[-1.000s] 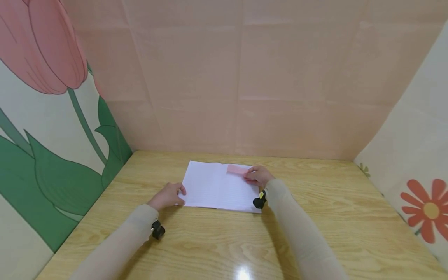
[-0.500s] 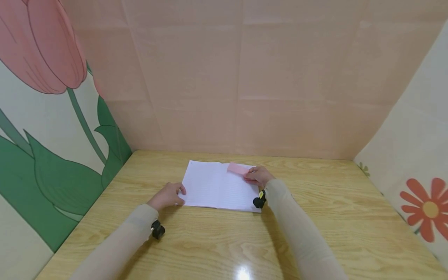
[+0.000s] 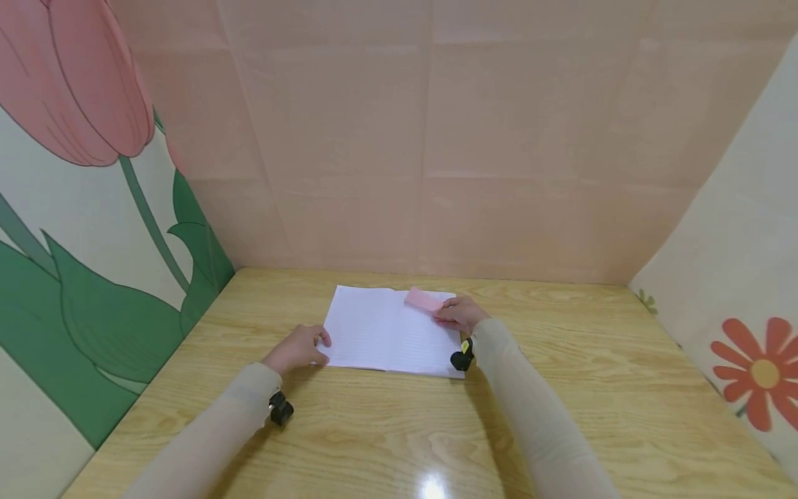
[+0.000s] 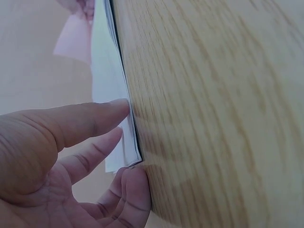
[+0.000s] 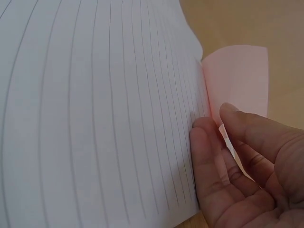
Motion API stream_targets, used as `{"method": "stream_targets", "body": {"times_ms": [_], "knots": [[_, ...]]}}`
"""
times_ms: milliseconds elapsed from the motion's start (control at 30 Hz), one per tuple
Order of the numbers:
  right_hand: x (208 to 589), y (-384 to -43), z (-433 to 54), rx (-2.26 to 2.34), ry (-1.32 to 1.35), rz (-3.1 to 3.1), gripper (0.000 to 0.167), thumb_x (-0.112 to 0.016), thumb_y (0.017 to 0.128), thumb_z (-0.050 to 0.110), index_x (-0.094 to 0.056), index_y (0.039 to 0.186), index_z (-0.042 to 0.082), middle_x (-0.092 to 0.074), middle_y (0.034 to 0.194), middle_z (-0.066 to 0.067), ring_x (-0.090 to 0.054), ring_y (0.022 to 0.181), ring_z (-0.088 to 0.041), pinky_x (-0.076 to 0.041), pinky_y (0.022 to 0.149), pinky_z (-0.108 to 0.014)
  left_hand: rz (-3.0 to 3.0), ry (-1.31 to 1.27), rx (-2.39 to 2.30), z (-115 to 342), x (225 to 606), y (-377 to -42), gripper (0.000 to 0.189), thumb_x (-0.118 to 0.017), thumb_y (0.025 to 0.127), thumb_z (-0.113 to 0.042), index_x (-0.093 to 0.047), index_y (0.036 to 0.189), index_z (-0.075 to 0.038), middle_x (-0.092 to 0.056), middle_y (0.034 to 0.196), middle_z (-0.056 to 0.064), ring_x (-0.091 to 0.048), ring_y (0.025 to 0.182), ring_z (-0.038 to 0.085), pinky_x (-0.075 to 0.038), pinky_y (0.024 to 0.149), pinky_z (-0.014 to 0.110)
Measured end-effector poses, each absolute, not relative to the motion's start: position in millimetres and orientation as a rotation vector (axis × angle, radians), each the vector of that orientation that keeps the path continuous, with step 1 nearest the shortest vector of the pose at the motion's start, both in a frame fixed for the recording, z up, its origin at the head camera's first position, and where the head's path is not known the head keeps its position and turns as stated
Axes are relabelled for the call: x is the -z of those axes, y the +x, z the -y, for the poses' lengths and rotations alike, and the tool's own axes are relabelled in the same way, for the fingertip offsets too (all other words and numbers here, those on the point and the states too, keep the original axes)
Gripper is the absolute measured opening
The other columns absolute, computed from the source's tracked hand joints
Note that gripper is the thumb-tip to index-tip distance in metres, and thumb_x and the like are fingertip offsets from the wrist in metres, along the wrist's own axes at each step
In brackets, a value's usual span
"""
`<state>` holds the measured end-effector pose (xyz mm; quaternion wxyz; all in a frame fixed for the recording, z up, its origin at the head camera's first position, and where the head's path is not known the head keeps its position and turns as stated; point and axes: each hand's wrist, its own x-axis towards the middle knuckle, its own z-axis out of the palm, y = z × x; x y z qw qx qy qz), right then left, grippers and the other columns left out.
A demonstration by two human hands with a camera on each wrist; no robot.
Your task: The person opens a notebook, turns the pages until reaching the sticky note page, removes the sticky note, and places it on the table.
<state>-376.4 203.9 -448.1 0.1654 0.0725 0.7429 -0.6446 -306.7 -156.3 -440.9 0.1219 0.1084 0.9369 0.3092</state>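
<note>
An open notebook (image 3: 364, 329) with lined white pages lies on the wooden table. My left hand (image 3: 302, 346) rests at its near left corner. In the left wrist view, that hand's thumb (image 4: 95, 121) and index finger touch the page edge, while other fingers bend beside the corner. At the upper part of the right page, my right hand (image 3: 460, 314) pinches a pink sticky note (image 3: 424, 300) between thumb and fingers. The right wrist view shows the sticky note (image 5: 240, 78) bent up off the lined page (image 5: 95, 114). Some right-hand fingers lie against the page's edge.
The table (image 3: 374, 430) reaches back to a plain pinkish backdrop (image 3: 424, 138). Flower-printed panels stand at the left (image 3: 81, 291) and right (image 3: 736, 277). Each sleeved wrist carries a small black camera, the left camera (image 3: 281, 409) and the right camera (image 3: 463, 357).
The free end of the pink sticky note has lifted and tilted up a little. Both hands stay almost where they were, and the notebook has not moved.
</note>
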Motion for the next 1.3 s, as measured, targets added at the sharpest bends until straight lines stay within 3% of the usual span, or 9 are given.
{"method": "stream_targets", "body": {"times_ms": [367,633,833,1067,1300], "knots": [[447.5,-375.1,-204.9,1.84,0.203,-2.102,0.008,-0.062,0.09,-0.004,-0.055,0.094,-0.004,-0.065,0.083,-0.006,-0.066,0.079,-0.012,-0.056,0.079,-0.026,-2.73,0.298,-0.896,156.2,439.7,-306.0,0.026,-0.077,0.076,-0.003,-0.061,0.097,-0.006,-0.051,0.088,0.008,-0.047,0.073,0.019,-0.039,0.063,0.028],[442.9,-369.2,-204.2,1.851,0.165,-2.096,0.009,-0.061,0.091,-0.004,-0.057,0.096,-0.009,-0.062,0.088,-0.009,-0.064,0.083,-0.013,-0.054,0.088,-0.029,-2.739,0.307,-0.887,156.7,438.5,-305.5,0.026,-0.076,0.075,-0.003,-0.061,0.096,-0.006,-0.053,0.09,0.01,-0.048,0.073,0.019,-0.04,0.063,0.028],[440.5,-367.8,-217.5,1.842,-0.01,-2.12,0.009,-0.059,0.093,-0.002,-0.06,0.098,-0.009,-0.066,0.09,-0.006,-0.065,0.087,-0.013,-0.053,0.088,-0.028,-2.738,0.317,-0.881,156.5,439.4,-305.3,0.026,-0.077,0.075,-0.004,-0.061,0.096,-0.006,-0.053,0.088,0.009,-0.048,0.071,0.019,-0.04,0.063,0.028],[400.7,-352.0,-250.3,1.812,-0.245,-2.198,0.016,-0.051,0.098,0.001,-0.052,0.109,-0.01,-0.066,0.1,-0.003,-0.065,0.093,-0.006,-0.044,0.103,-0.037,-2.72,0.298,-0.894,156.5,442.8,-307.2,0.026,-0.077,0.075,-0.005,-0.061,0.096,-0.008,-0.052,0.088,0.008,-0.048,0.072,0.019,-0.04,0.063,0.028],[370.1,-334.4,-294.3,1.777,-0.255,-2.334,0.027,-0.054,0.098,0.006,-0.048,0.114,-0.015,-0.064,0.101,0.001,-0.065,0.094,-0.004,-0.05,0.093,-0.024,-2.716,0.284,-0.926,158.5,444.5,-310.2,0.026,-0.076,0.075,-0.004,-0.061,0.095,-0.008,-0.051,0.085,0.008,-0.048,0.07,0.019,-0.04,0.062,0.028]]}}
